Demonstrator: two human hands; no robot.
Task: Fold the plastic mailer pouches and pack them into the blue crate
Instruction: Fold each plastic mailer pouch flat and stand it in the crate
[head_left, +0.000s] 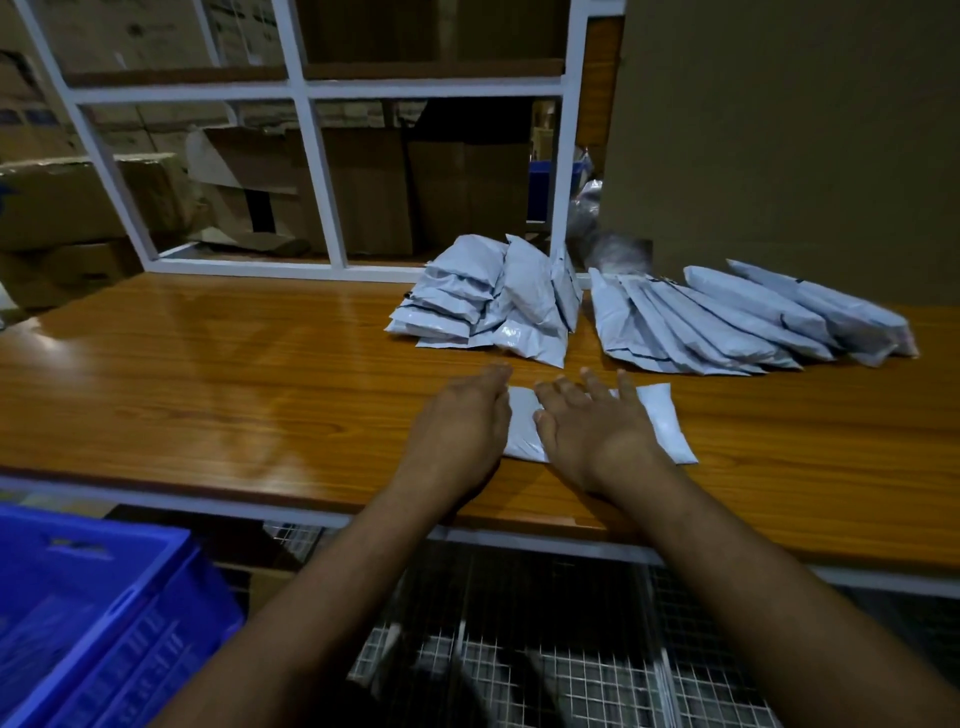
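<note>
Head view: both hands lie palm-down on one pouch (660, 423) near the front edge of the surface (208, 395). Left hand (460, 426): fingers straight and together, covering the pouch's left end, fingertips reaching just past its far edge. Grasping nothing; it presses flat. Right hand (592, 428): fingers straight and slightly spread over the pouch's middle, thumb tucked toward the left hand. Also released, pressing flat. The two hands sit just beside each other, with a strip of pouch showing between them. The pouch's right end is uncovered and lies flat on the wood.

Beyond the hands, toward the back of the surface, two lots of grey-white pouches. Left pile (488, 306): short, plump packets heaped loosely, overlapping at several angles. Right row (737, 319): longer pouches fanned out, each overlapping the next, running toward the right. The two lots lie near each other, apart by a narrow gap. Both are well apart from the pouch under the hands.

Crate (109, 613): blue, at lower left, below the level of the surface and left of the left forearm. Contents cannot be made out.

Behind the surface stands a white frame (311, 150), with cardboard boxes (67, 202) stacked past it. A wire grid (545, 665) sits below the front edge, between the forearms.
</note>
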